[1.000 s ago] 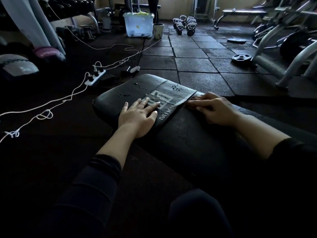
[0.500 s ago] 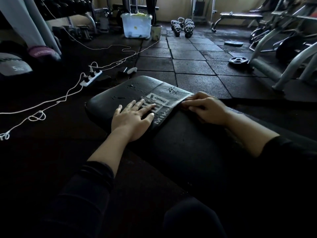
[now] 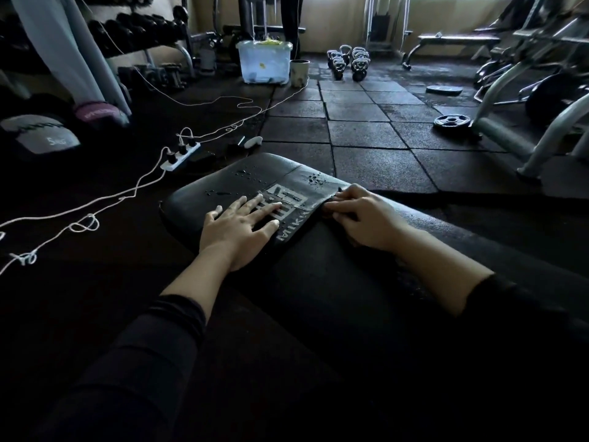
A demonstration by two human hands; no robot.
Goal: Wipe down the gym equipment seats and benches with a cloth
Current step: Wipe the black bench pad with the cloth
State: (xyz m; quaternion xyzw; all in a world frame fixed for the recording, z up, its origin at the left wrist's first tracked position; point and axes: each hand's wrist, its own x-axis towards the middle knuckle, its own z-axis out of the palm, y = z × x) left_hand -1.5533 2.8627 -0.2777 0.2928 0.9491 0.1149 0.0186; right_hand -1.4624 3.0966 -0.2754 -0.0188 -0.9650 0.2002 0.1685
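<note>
A black padded bench [image 3: 223, 186] runs from the frame's middle toward me, low over the rubber floor. Its far end bears a white printed logo [image 3: 283, 202] and scattered water drops [image 3: 315, 179]. My left hand [image 3: 239, 228] lies flat on the pad, fingers spread over the logo. A dark cloth [image 3: 318, 266] covers the nearer part of the pad. My right hand [image 3: 366, 218] rests on the cloth's far edge, fingers and thumb curled round that edge. The cloth is hard to tell from the pad in the dim light.
A white power strip [image 3: 180, 156] and its loose cord trail across the floor on the left. Medicine balls [image 3: 41, 135] sit far left. Behind stand a plastic tub [image 3: 264, 62], a cup [image 3: 299, 73], kettlebells [image 3: 349, 63] and another bench [image 3: 455, 39]. A weight plate [image 3: 452, 122] and machine frame [image 3: 510, 90] are right.
Both hands stay at nearly the same spots on the bench. The fingers of my right hand have curled in on the cloth's edge. The view has shifted slightly.
</note>
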